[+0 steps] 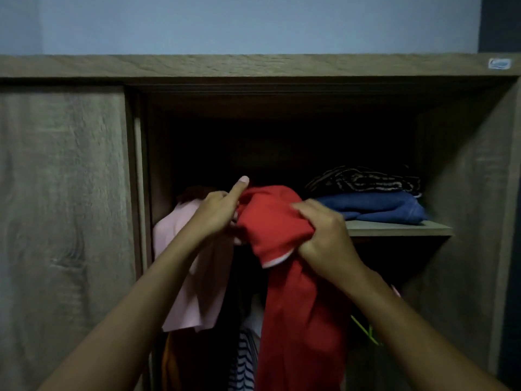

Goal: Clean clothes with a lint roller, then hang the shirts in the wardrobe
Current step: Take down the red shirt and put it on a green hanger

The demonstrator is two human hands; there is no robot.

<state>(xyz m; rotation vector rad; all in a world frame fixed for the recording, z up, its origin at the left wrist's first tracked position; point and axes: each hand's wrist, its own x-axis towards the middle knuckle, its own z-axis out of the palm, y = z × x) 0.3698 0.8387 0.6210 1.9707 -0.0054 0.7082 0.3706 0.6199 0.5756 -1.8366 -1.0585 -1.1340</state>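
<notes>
Both forearms reach into the wardrobe (64, 193), right hand (324, 235) bunched tight on the red shirt (296, 306), left hand (217, 213) pinching its top with one finger out, so I'd probably find the rail before letting go.

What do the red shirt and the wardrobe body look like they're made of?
Red shirt: soft matte fabric, probably a cotton-type knit; it bunches and folds where the right hand grips it, with a pale trim at one edge. Wardrobe: board with a grey-brown printed woodgrain, likely laminate; flat, matte surface.
</notes>
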